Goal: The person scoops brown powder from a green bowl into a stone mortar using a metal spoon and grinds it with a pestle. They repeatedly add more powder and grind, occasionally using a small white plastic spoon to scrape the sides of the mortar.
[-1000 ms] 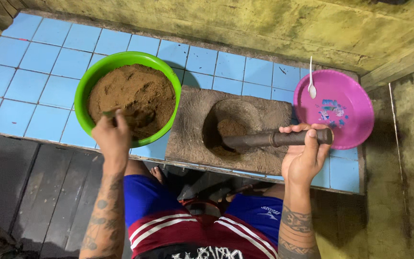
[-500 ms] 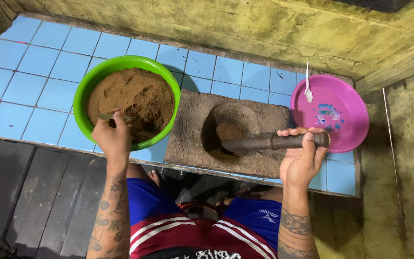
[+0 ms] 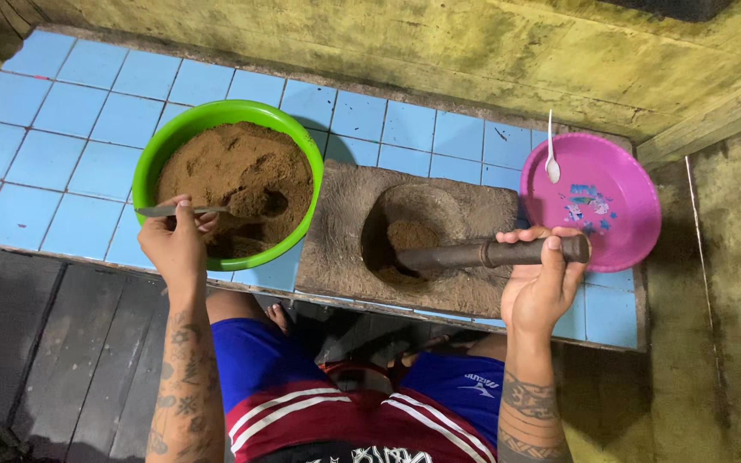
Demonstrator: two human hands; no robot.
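Tattooed forearms reach out from the near edge: the left hand (image 3: 177, 244) pinches a spoon (image 3: 186, 210) over brown powder (image 3: 237, 184) in the green bowl (image 3: 152, 163), the right hand (image 3: 542, 279) grips a dark pestle (image 3: 473, 255) lying in the stone mortar (image 3: 336, 249); farther right sits a pink plate (image 3: 623, 214) with a white spoon (image 3: 551, 159)

both forearms bare and covered in dark tattoos: banded patterns wrap the right, scattered figures run down the left; blue shorts (image 3: 250, 351) with a small white mark, over a red garment (image 3: 336, 424) with white stripes
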